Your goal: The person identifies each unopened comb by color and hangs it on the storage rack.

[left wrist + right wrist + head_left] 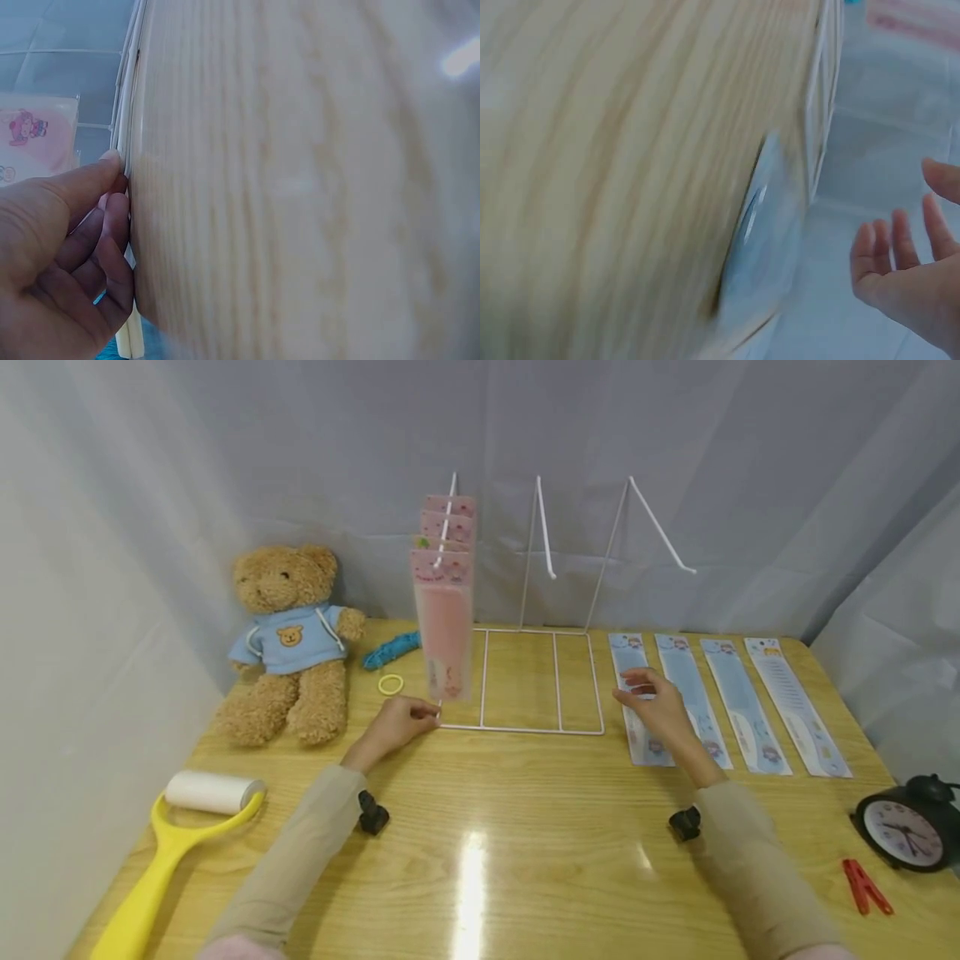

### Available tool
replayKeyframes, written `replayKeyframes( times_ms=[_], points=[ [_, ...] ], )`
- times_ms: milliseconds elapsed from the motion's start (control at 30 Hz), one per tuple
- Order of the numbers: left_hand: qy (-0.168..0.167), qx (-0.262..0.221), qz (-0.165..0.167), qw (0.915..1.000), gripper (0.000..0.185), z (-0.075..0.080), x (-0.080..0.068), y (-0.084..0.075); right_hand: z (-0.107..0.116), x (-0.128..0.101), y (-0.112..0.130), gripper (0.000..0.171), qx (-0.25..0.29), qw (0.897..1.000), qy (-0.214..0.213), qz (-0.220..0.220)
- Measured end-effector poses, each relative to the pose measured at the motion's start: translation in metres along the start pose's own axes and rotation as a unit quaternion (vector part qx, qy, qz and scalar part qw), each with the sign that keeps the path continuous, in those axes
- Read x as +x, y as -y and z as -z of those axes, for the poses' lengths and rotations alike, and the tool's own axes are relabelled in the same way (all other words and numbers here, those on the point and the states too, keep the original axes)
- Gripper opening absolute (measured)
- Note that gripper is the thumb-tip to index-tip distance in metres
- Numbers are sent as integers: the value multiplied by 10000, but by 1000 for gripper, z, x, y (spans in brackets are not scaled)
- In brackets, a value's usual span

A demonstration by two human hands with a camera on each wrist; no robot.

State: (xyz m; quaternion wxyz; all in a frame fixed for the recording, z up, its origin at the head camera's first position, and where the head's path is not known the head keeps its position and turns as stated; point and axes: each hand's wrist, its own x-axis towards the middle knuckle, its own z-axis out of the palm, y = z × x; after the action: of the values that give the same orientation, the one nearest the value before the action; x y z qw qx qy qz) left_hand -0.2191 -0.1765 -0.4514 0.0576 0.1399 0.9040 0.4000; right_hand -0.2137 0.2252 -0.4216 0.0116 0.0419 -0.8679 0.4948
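A white wire display rack (pixel 521 731) stands on the table, with three prongs sticking up and forward. Several pink header-card packs (pixel 446 631) hang from its left prong; the middle and right prongs hold nothing. At the base's front left corner, my left hand (pixel 397 722) pinches the wire between thumb and fingers, as the left wrist view also shows. My right hand (pixel 663 706) hovers over the leftmost of several flat blue packs (pixel 640 745), fingers loosely bent and holding nothing. In the right wrist view, one blue pack (pixel 761 240) looks blurred.
Left of the rack are a teddy bear (pixel 288 635), a bundle of blue cord (pixel 392 650) and a yellow ring (pixel 391 685). A yellow-handled lint roller (pixel 172 843) lies front left. An alarm clock (pixel 903 831) and a red clothespin (pixel 865 887) are at the right.
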Motion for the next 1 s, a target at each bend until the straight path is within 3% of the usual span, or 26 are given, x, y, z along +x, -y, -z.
replayKeyframes(
  times_ms=[133,233,400,500,767,1000],
  points=[
    [25,3,29,10000,24,1,-1,-1,15,0,-11,52,-393,9983,298,-301],
    [47,12,45,10000,25,1,-2,-1,22,3,-20,57,-927,9941,493,-280],
    [63,-18,112,9999,25,1,-2,-1,26,10,-31,71,-1930,9782,773,-2],
    [66,-59,146,9999,25,1,-2,-1,26,12,-34,74,-2244,9698,960,24],
    [64,-90,151,9998,26,1,-1,0,24,18,-28,75,-2327,9606,1420,-549],
    [105,-68,130,9998,26,2,-1,-1,22,19,-22,77,-2209,9595,1464,-956]
  ],
)
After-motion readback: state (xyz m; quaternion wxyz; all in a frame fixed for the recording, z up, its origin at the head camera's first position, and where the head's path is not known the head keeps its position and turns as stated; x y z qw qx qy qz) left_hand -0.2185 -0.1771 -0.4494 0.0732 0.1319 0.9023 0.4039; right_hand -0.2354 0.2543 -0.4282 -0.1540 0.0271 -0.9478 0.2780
